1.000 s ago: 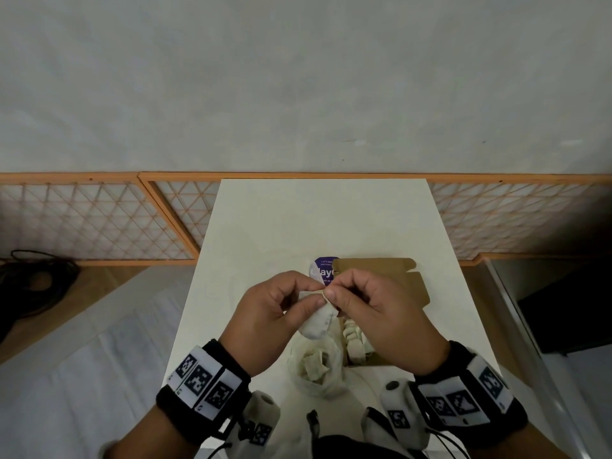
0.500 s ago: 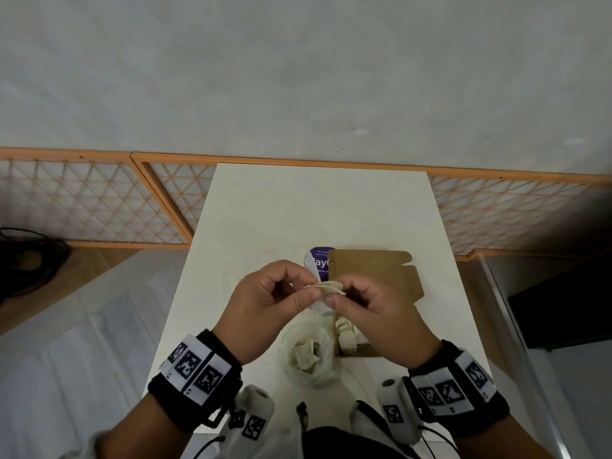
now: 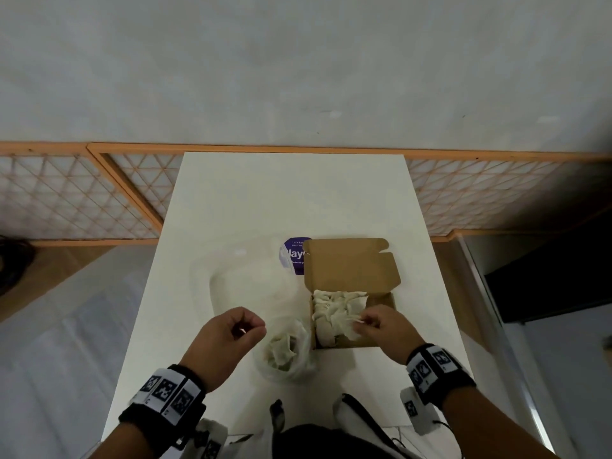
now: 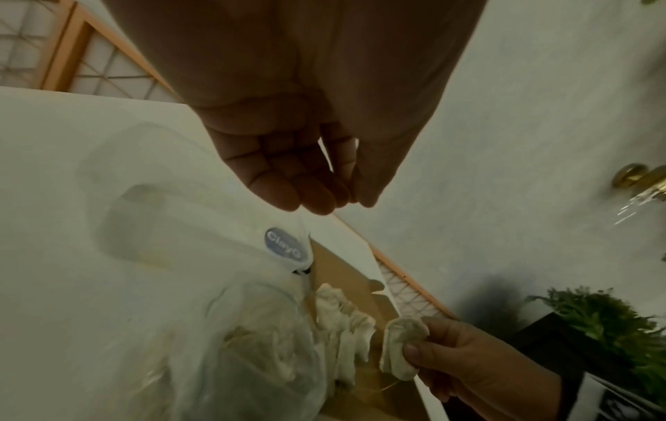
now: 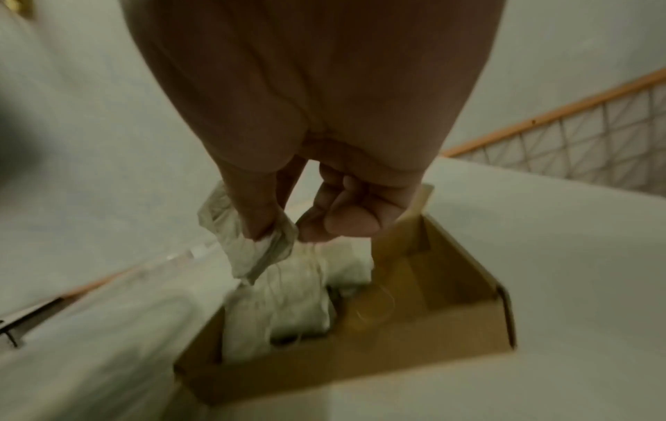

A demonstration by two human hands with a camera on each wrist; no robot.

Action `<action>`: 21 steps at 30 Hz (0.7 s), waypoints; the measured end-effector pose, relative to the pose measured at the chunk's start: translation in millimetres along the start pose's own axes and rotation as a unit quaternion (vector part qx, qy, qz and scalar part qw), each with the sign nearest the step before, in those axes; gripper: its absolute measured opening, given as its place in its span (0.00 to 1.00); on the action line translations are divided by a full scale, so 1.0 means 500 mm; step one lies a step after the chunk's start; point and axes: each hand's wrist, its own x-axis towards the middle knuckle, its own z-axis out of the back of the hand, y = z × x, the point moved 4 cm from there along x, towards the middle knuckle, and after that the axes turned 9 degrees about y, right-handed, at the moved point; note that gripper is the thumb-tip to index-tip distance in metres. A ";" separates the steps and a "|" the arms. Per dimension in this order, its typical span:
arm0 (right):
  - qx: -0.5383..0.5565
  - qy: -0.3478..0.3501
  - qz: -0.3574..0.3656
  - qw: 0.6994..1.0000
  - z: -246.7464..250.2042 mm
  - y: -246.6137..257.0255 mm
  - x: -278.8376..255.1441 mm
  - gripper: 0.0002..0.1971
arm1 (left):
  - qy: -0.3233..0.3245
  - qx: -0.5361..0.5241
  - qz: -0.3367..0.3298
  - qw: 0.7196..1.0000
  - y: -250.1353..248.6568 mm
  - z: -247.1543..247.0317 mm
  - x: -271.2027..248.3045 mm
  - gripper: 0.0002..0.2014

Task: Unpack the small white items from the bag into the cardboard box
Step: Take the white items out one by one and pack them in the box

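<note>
R hand [image 3: 381, 329] pinches a white tea bag [image 5: 252, 245] over the cardboard box [image 3: 384, 339], lid flap open toward far edge. L hand [image 3: 228, 342] curled, holding nothing, beside the plastic bag [image 3: 288, 352] w/ more inside. Far half of table [image 3: 291, 193] bare.

- Looks like a home interior — a plain grey-white wall [image 3: 298, 61] fills the upper frame.
- An orange-framed wooden lattice screen [image 3: 76, 197] runs along the wall's base, left and right.
- A small white surface [image 3: 291, 193] stands at centre against it.
- A green potted plant [image 4: 594, 322] at lower right and a brass door handle [image 4: 637, 178] at right — household fittings.
</note>
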 end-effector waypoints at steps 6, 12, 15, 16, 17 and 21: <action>-0.040 0.059 -0.061 0.996 -0.054 -0.017 0.069 0.22 | 0.034 0.064 0.034 0.997 0.031 -0.027 0.010 0.03; -0.035 0.058 -0.122 0.990 -0.065 -0.006 0.091 0.14 | 0.060 0.115 0.052 0.990 0.052 -0.038 0.026 0.03; -0.036 0.039 -0.131 0.990 -0.066 0.001 0.082 0.12 | 0.089 0.169 0.065 0.980 0.057 -0.055 0.042 0.02; -0.032 0.032 -0.132 0.990 -0.064 0.003 0.078 0.13 | 0.099 0.187 0.064 0.975 0.057 -0.063 0.049 0.03; -0.025 0.024 -0.130 0.991 -0.060 0.007 0.070 0.13 | 0.108 0.208 0.060 0.970 0.054 -0.072 0.056 0.03; -0.012 -0.005 -0.108 0.994 -0.034 0.034 0.032 0.14 | 0.165 0.314 0.030 0.935 0.046 -0.119 0.095 0.11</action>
